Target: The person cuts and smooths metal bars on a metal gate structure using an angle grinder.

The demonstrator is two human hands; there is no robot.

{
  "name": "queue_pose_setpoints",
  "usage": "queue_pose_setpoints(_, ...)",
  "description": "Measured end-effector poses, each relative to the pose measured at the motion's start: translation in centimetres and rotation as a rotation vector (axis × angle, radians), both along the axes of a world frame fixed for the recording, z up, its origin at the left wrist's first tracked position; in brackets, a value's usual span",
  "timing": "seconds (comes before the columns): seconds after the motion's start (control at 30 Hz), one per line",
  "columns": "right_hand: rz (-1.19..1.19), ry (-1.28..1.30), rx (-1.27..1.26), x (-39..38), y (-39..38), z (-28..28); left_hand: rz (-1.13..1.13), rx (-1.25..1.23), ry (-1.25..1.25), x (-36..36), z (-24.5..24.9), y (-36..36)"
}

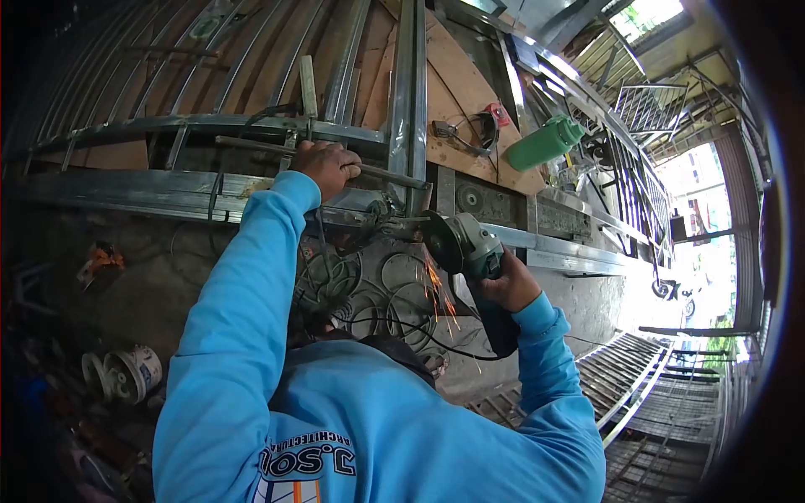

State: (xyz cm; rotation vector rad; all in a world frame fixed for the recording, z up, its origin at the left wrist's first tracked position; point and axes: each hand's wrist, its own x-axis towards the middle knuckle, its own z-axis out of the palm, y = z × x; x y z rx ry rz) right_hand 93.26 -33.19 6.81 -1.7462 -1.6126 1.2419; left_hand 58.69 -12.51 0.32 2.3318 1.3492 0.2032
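Observation:
My left hand [325,168] is closed around a thin metal bar [386,174] that lies across the steel framework. In my right hand [510,283] is an angle grinder [471,243], its disc side turned toward the bar's right end. Orange sparks [433,289] stream down below the disc, so it is running. The exact contact between disc and metal is hidden by the tool. Under the bar, a metal clamp-like piece [381,220] sits at the edge of the frame, only partly clear. A dark cable runs from the grinder back toward my body.
A green bottle [541,144] and a red-and-black tool [486,126] rest on a plywood piece [449,92]. Metal rings [398,281] lie on the floor below. White buckets [132,373] stand at lower left. Metal grilles [620,377] lean at right.

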Motion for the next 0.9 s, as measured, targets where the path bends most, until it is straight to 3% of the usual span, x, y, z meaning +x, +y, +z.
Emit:
queue_pose_setpoints(0.23,0.031,-0.087,0.008,0.2,0.5,-0.2,0.014,0.022,0.017,0.2,-0.3,0.0)
queue_pose_setpoints(0.43,0.061,-0.006,0.055,1.0,0.8,-1.5,0.007,-0.035,0.044,0.3,0.4,0.0)
queue_pose_setpoints(0.63,0.051,-0.033,-0.110,-0.1,1.5,0.5,0.010,-0.036,0.037,0.3,0.0,0.2)
queue_pose_setpoints(0.73,0.070,0.006,-0.038,0.2,1.7,-0.5,0.014,0.069,0.000,0.2,-0.6,0.0)
queue_pose_setpoints(0.9,0.058,0.073,-0.044,0.3,1.8,-1.0,0.008,0.014,0.018,0.2,-0.1,0.1)
